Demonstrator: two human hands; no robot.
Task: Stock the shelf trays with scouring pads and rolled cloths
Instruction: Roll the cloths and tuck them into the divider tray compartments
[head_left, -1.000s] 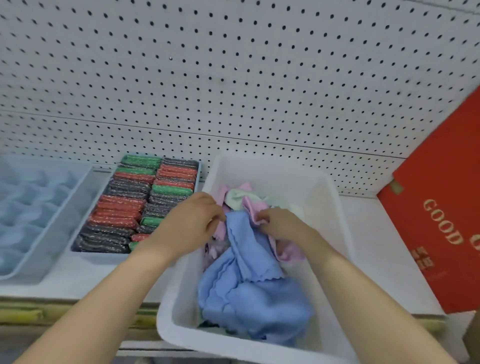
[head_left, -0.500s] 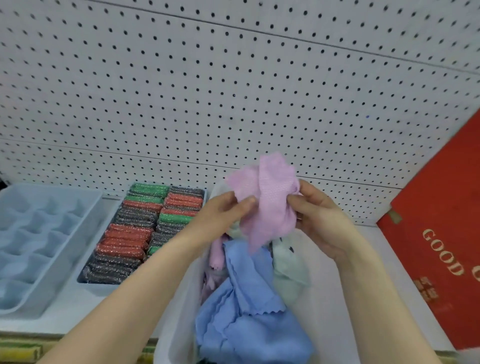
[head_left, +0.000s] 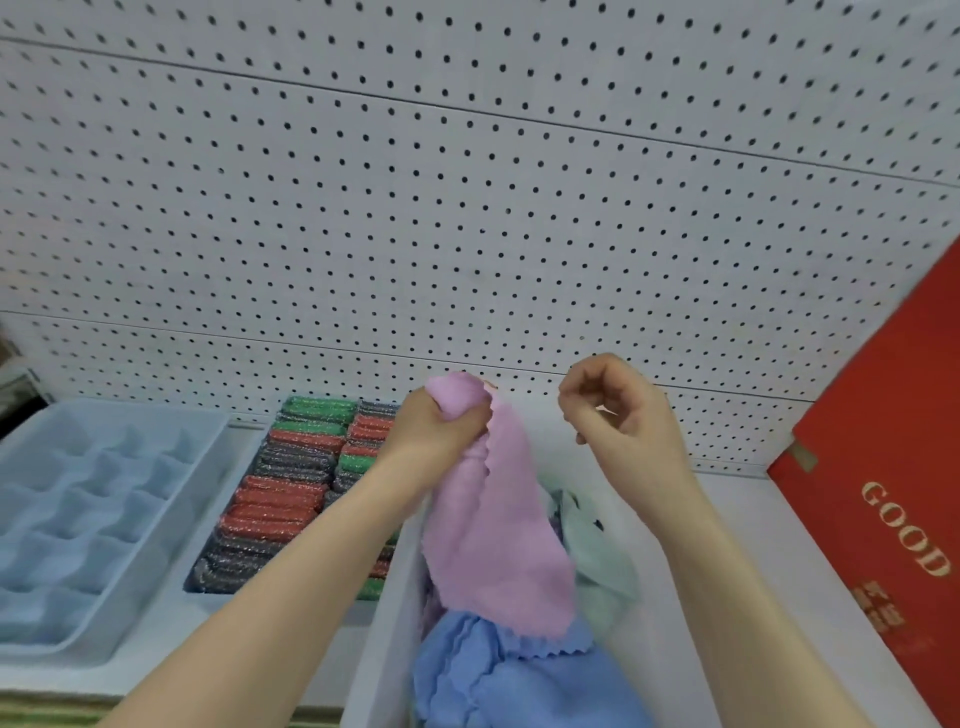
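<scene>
My left hand grips the top of a pink cloth, which hangs down over the white bin. Inside the bin lie a blue cloth and a pale green cloth. My right hand is raised beside the pink cloth with its fingers curled and nothing in them. Left of the bin, a grey tray is packed with rows of red, green and dark scouring pads. A light blue divided tray sits at the far left with bare compartments.
A white pegboard wall rises right behind the shelf. A red box printed with "GOOD" leans at the right. The shelf's front edge runs along the bottom left.
Both hands lifted the pink cloth out of the bin. My right hand has since let go of it, and the cloth now hangs from my left hand alone.
</scene>
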